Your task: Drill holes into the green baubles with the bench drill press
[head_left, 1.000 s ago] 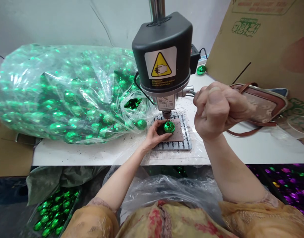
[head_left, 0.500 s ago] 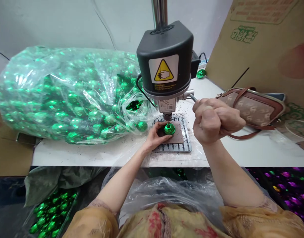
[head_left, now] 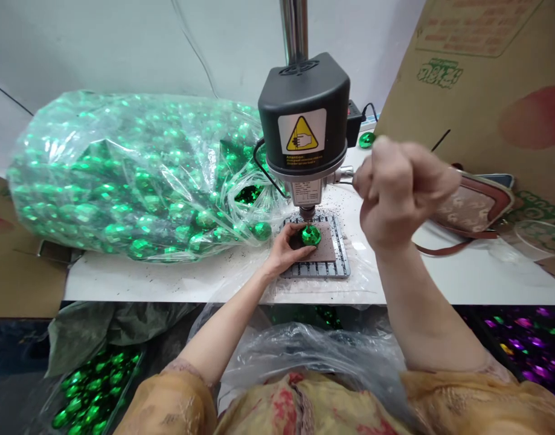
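Note:
My left hand (head_left: 287, 251) pinches a shiny green faceted ball (head_left: 311, 235) between thumb and fingers. The ball rests on a brown board (head_left: 325, 249) on the slotted metal base (head_left: 343, 266), right below the chuck (head_left: 307, 211) of a small drill press (head_left: 304, 115). Whether the bit touches the ball, I cannot tell. My right hand (head_left: 401, 190) is closed in a fist around the drill press's feed lever (head_left: 346, 174), to the right of the motor head; the fist hides most of the lever.
A large clear plastic bag (head_left: 136, 181) of green balls lies at left. One loose ball (head_left: 366, 139) sits behind the press. A patterned purse (head_left: 479, 205) and a cardboard box (head_left: 467, 103) stand at right. Below the table are bins of green balls (head_left: 96, 386) and purple balls (head_left: 531, 344).
My right fist has moved upward and slightly right with the lever. My left hand stays in place with the ball. The whole view has shifted slightly.

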Tool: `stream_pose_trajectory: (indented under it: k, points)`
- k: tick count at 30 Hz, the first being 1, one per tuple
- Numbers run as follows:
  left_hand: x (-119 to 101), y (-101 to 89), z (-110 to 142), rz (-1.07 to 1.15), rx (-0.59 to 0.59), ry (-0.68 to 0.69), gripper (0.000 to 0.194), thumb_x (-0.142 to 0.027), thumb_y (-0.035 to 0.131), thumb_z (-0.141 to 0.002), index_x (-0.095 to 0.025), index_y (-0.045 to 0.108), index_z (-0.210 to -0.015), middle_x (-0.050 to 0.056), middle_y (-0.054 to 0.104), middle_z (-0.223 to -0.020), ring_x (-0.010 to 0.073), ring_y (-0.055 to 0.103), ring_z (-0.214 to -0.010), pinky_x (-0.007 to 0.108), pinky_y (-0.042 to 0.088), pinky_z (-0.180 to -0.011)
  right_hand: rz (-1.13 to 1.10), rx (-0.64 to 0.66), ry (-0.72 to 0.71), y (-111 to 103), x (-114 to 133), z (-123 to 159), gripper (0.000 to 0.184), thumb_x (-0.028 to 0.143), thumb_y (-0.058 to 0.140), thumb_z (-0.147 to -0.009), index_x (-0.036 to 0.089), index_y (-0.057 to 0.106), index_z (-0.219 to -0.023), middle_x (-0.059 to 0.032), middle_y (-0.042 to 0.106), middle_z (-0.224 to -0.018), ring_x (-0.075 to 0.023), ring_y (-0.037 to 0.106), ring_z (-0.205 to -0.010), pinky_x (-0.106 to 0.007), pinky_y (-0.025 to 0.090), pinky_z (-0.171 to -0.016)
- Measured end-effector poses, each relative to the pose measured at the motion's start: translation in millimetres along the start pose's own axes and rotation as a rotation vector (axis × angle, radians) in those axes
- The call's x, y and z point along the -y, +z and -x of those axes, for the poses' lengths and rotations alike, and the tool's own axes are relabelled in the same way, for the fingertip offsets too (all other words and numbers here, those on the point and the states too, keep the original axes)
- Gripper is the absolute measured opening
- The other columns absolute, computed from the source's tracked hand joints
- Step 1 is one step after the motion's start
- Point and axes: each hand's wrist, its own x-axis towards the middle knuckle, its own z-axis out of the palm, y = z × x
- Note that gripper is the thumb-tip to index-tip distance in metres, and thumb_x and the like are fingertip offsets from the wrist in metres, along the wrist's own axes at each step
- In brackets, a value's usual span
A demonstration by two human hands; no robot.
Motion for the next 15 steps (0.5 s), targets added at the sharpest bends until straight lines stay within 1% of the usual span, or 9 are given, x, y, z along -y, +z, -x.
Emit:
stream_pose_trajectory:
  k: [2, 4, 6, 7, 8, 10, 12, 14, 15]
  points:
    - [-6, 1.7, 1, -0.066, -0.049, 0.011, 0.057, -0.041, 0.084, -0.073, -0.018, 0.057, -0.118, 0.011, 0.069, -0.117, 0.0255, 0.066, -0.113, 0.044, 0.052, -0.103, -0.064, -0.049, 0.008, 10, 6, -19, 0.048, 0.026, 0.059, -0.090, 0.019, 0.032, -0.051, 0.0066, 0.028, -0.044, -0.0050, 0.030, -0.039, -0.027, 0.021, -0.042]
    - [-15, 4.2, 10, -0.197, -0.153, 0.046, 0.048, -0.038, 0.081, -0.076, -0.019, 0.058, -0.114, 0.009, 0.069, -0.113, 0.0246, 0.066, -0.110, 0.043, 0.052, -0.100, -0.136, -0.066, 0.031, 17, 8, -34, 0.047, 0.021, 0.060, -0.089, 0.019, 0.032, -0.051, 0.0075, 0.027, -0.042, -0.0046, 0.027, -0.036, -0.026, 0.018, -0.038]
    - [-26, 7.7, 28, -0.346, -0.216, 0.125, 0.040, -0.035, 0.077, -0.079, -0.020, 0.058, -0.111, 0.009, 0.067, -0.111, 0.0243, 0.065, -0.108, 0.041, 0.053, -0.096, -0.191, -0.072, 0.045, 21, 7, -41, 0.047, 0.019, 0.061, -0.088, 0.019, 0.033, -0.051, 0.0080, 0.026, -0.041, -0.0042, 0.027, -0.035, -0.025, 0.018, -0.035]
    - [-30, 9.9, 42, -0.411, -0.192, 0.182, 0.039, -0.034, 0.075, -0.079, -0.021, 0.057, -0.111, 0.009, 0.066, -0.110, 0.0242, 0.065, -0.107, 0.040, 0.054, -0.092, -0.209, -0.073, 0.042, 22, 5, -42, 0.047, 0.020, 0.062, -0.088, 0.019, 0.034, -0.051, 0.0081, 0.027, -0.041, -0.0040, 0.028, -0.035, -0.025, 0.018, -0.035]
    - [-35, 12.6, 57, -0.472, -0.120, 0.254, 0.039, -0.034, 0.074, -0.080, -0.021, 0.057, -0.112, 0.009, 0.065, -0.110, 0.0240, 0.065, -0.105, 0.038, 0.054, -0.088, -0.223, -0.072, 0.032, 22, 4, -42, 0.047, 0.021, 0.063, -0.088, 0.019, 0.035, -0.051, 0.0080, 0.028, -0.041, -0.0039, 0.029, -0.035, -0.024, 0.019, -0.035]
    - [-40, 18.5, 90, -0.622, 0.127, 0.429, 0.039, -0.037, 0.071, -0.082, -0.020, 0.057, -0.114, 0.011, 0.066, -0.105, 0.0231, 0.065, -0.097, 0.035, 0.055, -0.078, -0.243, -0.080, 0.001, 22, 2, -40, 0.047, 0.024, 0.063, -0.088, 0.019, 0.035, -0.051, 0.0080, 0.028, -0.041, -0.0037, 0.030, -0.035, -0.024, 0.018, -0.036]
    - [-41, 22.9, 117, -0.809, 0.373, 0.588, 0.038, -0.040, 0.068, -0.086, -0.018, 0.059, -0.115, 0.012, 0.068, -0.101, 0.0229, 0.065, -0.089, 0.036, 0.055, -0.075, -0.255, -0.098, -0.028, 22, 1, -39, 0.049, 0.027, 0.064, -0.088, 0.019, 0.033, -0.051, 0.0084, 0.025, -0.041, -0.0036, 0.030, -0.035, -0.024, 0.018, -0.037]
    - [-40, 21.6, 130, -0.896, 0.493, 0.686, 0.042, -0.045, 0.067, -0.088, -0.016, 0.060, -0.117, 0.014, 0.069, -0.104, 0.0249, 0.065, -0.093, 0.040, 0.056, -0.082, -0.247, -0.105, -0.036, 22, 0, -38, 0.051, 0.030, 0.066, -0.087, 0.019, 0.032, -0.051, 0.0087, 0.022, -0.041, -0.0034, 0.029, -0.036, -0.024, 0.017, -0.038]
    - [-39, 17.4, 129, -0.886, 0.493, 0.702, 0.042, -0.045, 0.067, -0.089, -0.017, 0.060, -0.119, 0.015, 0.070, -0.109, 0.0262, 0.066, -0.098, 0.043, 0.056, -0.088, -0.234, -0.101, -0.033, 22, 0, -38, 0.051, 0.032, 0.066, -0.087, 0.019, 0.032, -0.051, 0.0088, 0.022, -0.041, -0.0033, 0.029, -0.036, -0.024, 0.018, -0.038]
